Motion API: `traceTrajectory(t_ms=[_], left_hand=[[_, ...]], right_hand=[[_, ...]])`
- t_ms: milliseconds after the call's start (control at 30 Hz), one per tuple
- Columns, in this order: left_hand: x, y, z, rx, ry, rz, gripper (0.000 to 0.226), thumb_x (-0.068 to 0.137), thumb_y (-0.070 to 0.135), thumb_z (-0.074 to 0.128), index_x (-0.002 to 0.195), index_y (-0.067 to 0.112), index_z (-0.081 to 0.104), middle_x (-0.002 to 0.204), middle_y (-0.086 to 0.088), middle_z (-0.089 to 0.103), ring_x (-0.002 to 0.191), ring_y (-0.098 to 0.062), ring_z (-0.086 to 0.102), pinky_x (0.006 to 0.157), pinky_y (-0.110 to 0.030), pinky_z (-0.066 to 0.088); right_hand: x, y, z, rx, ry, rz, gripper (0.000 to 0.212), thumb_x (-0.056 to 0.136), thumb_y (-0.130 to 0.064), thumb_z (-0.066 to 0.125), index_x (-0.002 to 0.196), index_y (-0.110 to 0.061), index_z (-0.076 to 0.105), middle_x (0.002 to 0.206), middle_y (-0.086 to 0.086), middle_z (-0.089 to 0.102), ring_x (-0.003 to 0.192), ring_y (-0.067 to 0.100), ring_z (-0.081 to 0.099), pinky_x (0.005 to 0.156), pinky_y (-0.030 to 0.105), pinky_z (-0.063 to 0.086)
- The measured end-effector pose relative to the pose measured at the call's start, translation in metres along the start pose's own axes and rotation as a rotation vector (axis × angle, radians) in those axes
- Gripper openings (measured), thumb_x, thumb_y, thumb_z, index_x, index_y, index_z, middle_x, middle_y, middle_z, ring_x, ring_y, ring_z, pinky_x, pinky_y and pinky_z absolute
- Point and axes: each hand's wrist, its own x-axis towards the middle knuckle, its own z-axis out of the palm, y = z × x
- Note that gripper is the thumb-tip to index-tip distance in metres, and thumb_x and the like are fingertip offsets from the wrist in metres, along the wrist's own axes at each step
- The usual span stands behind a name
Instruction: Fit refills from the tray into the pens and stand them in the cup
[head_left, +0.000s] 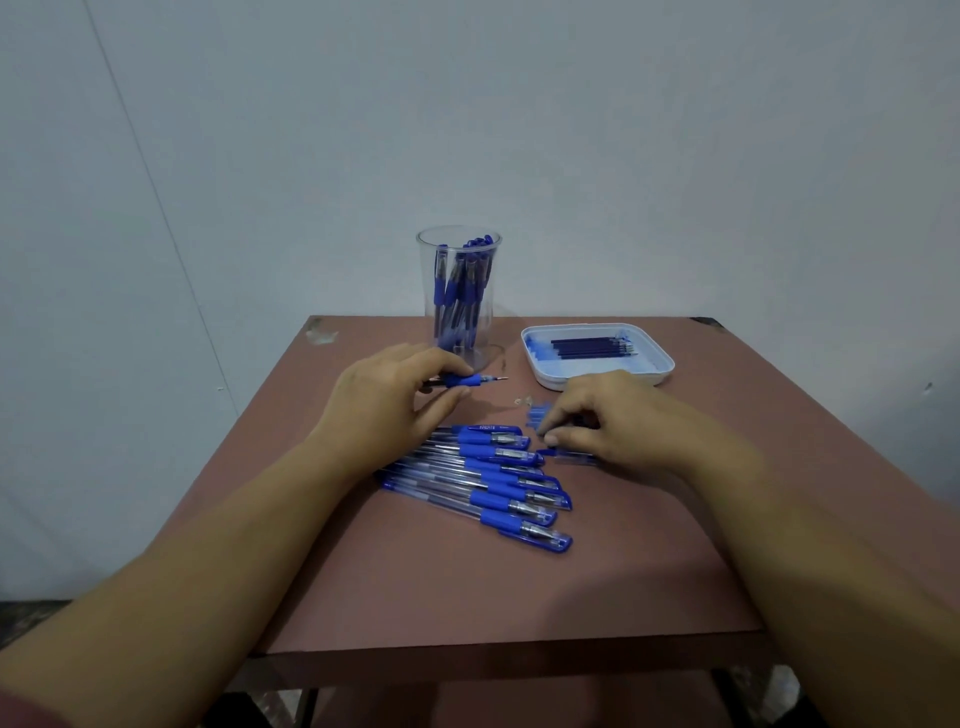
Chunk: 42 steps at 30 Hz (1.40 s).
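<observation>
My left hand grips an uncapped blue pen just above the table, its metal tip pointing right. My right hand reaches down to the table beside it, and its fingertips pinch a small blue pen cap. Another clear cap lies under that hand. Several capped blue pens lie in a row in front of both hands. A clear plastic cup at the back holds several blue pens upright. To its right, a white tray holds several dark refills.
The brown table is small, with its front edge close to me and a chipped back left corner. A plain pale wall stands right behind it. A tiny clear scrap lies between the cup and the tray.
</observation>
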Motion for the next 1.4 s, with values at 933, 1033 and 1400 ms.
traceTrajectory(t_ms=[933,1033,1400], left_hand=[[0.003,0.007,0.000,-0.095,0.025,-0.060,0.025,0.088,0.040,0.063,0.106,0.024,0.071,0.093,0.011,0.070,0.079,0.004,0.054,0.072,-0.017,0.049],[0.003,0.008,0.000,-0.097,0.006,-0.053,0.025,0.089,0.040,0.063,0.106,0.024,0.071,0.093,0.011,0.070,0.079,0.002,0.056,0.072,-0.017,0.049],[0.003,0.012,0.001,-0.103,-0.011,-0.018,0.029,0.089,0.045,0.057,0.103,0.024,0.071,0.091,0.013,0.069,0.076,0.005,0.052,0.070,-0.011,0.043]], right_hand=[[0.015,-0.020,0.019,0.430,0.551,-0.157,0.022,0.089,-0.014,0.069,0.090,-0.036,0.065,0.088,-0.016,0.069,0.085,0.003,0.063,0.077,0.013,0.049],[0.015,-0.021,0.022,0.431,0.520,-0.155,0.018,0.089,-0.013,0.069,0.091,-0.031,0.067,0.087,-0.015,0.069,0.084,0.001,0.063,0.075,0.011,0.048],[0.020,-0.019,0.030,0.285,0.471,-0.221,0.018,0.087,-0.014,0.072,0.100,-0.025,0.068,0.089,-0.009,0.068,0.084,0.005,0.062,0.074,0.015,0.050]])
